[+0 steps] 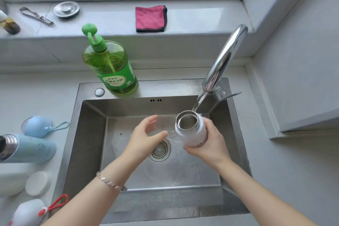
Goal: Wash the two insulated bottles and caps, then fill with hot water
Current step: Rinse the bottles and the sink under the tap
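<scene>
The right hand had a tight grip on the white bottle under the running tap. The left hand hung over the sink, its grip loose and empty.

On the green dish-soap bottle, a label in Chinese, perhaps "柠檬洗洁精", smaller print illegible

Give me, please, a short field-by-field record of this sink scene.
right hand: grips the white bottle, mouth open, under the tap
water: running, meeting the bottle's rim
left hand: open, holding nothing, above the sink
blue bottle: uncapped, on the counter at left, blue cap beside it
dish soap: upright on the sink's back ledge
</scene>
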Motion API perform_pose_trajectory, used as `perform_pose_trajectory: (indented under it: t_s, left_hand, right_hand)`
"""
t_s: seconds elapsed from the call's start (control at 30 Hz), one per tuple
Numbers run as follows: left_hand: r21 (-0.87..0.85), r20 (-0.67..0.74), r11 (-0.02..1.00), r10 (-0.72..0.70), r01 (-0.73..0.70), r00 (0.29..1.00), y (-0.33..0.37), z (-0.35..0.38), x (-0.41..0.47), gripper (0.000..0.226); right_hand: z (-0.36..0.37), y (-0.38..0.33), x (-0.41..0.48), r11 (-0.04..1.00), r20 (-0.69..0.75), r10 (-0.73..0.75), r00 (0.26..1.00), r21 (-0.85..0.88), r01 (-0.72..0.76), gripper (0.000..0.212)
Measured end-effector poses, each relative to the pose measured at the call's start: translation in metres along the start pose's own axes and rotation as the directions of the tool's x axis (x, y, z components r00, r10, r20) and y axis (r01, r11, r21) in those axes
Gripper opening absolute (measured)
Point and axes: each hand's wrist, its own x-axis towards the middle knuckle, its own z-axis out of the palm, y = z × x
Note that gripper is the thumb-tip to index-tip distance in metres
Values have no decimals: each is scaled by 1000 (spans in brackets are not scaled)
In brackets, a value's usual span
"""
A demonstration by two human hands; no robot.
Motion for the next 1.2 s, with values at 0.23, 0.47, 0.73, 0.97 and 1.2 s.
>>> perform_pose_trajectory:
  t_s: [0.23,0.47,0.73,0.97,1.2]
  left_hand:
    - [-59,12,998,-8,9,1000,-9,-10,-11,56]
    - [-11,190,987,157,-158,969,31,34,-1,66]
    - [30,84,994,101,-104,991,8,50,0,57]
    - [48,-9,999,22,-21,1000,-8,30,1,57]
    - [27,-8,993,117,-116,993,1,19,-9,58]
  right_hand:
    - [-8,-7,11,1000,-98,1,995,4,-1,74]
    - [-6,-17,1,999,-91,28,995,-26,-31,72]
    - [-46,7,5,973,191,228,955,2,-232,109]
    - [-67,3,80,858,-62,387,920,391,-334,57]
    - [-69,-11,95,897,32,379,925,234,-376,90]
